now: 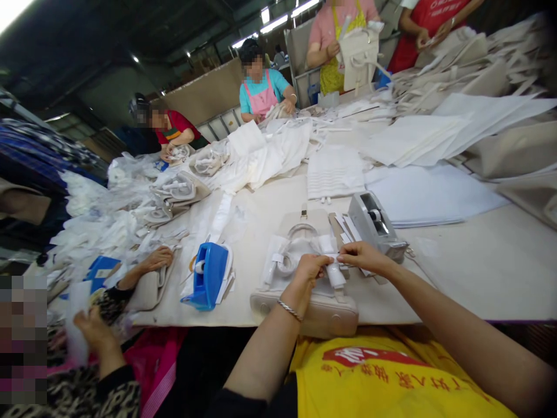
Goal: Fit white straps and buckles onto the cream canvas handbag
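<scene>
A beige handbag (304,316) lies on the table's front edge, its base toward me, with white wrapping around parts of its handle and straps. My left hand (311,270) is over the bag, its fingers pinched at a small white strip (331,256) by the right-hand wrapped strap (336,275). From the other side, my right hand (361,256) pinches the same strip, fingertips close to the left ones. Just beyond my right hand stands a grey tape dispenser (375,223), with several white paper strips (346,229) beside it.
Left of the bag stands a blue tape dispenser (209,276). A co-worker's hands (159,258) work close on my left, by another bag (150,287). White sheets (430,194) and piled bags (513,145) lie to the right. Several people stand across the table.
</scene>
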Tool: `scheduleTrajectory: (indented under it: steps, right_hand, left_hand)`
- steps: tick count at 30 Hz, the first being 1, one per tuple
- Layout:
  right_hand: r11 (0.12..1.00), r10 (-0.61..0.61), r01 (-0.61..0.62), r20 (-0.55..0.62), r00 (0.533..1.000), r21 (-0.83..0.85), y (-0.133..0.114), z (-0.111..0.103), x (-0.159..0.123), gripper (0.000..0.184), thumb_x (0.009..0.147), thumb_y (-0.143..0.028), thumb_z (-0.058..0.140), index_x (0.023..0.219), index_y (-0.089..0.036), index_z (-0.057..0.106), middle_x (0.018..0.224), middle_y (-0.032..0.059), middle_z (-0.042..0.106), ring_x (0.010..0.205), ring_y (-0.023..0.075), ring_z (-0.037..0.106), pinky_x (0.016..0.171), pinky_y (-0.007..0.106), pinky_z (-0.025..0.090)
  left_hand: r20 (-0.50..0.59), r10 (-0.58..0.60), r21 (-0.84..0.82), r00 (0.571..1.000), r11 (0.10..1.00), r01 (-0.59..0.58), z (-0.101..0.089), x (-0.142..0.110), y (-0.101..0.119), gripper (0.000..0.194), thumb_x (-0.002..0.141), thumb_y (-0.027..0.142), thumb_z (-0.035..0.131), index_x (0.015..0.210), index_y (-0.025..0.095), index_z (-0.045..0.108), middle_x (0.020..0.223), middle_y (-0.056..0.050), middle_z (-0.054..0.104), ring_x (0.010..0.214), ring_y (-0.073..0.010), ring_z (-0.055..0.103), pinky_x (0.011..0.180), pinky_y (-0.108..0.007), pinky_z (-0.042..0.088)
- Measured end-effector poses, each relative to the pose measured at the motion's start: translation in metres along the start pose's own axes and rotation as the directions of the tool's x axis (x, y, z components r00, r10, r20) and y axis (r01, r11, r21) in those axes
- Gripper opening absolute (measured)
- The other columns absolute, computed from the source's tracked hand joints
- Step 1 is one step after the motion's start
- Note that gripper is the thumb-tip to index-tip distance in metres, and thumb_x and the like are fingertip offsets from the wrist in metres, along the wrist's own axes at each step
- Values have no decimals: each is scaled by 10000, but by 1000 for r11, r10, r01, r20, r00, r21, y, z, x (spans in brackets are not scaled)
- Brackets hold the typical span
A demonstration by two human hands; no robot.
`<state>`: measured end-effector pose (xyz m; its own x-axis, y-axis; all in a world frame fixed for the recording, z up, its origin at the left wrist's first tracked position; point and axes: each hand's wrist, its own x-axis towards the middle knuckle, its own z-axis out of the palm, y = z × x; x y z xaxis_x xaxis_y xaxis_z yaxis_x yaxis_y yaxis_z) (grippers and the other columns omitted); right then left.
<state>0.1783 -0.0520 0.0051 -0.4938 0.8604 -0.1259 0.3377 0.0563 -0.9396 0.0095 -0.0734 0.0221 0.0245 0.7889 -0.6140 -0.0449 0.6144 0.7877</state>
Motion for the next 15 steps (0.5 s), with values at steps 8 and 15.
scheduleTrajectory:
  steps: [8, 15]
  right_hand:
    - [982, 57, -92, 206, 977, 166, 2, -4, 14, 358, 619, -476, 604, 623, -126, 529, 493, -56, 395, 466, 64, 307, 442, 203, 203]
    - [998, 7, -27, 316, 949, 58, -4, -14, 23, 307, 647, -422, 565, 601, -122, 521, 498, -47, 389, 483, 71, 317, 461, 213, 215]
  left_hand:
    - [52, -17, -23, 999, 1000, 18, -4, 0, 1, 203, 500, 203, 682, 502, 117, 498, 382, 49, 397, 377, -44, 354, 382, -188, 261]
    - [128, -12, -81, 992, 996, 23, -6, -5, 7, 259, 512, 289, 716, 574, 112, 537, 477, 25, 467, 461, -57, 426, 474, -204, 369]
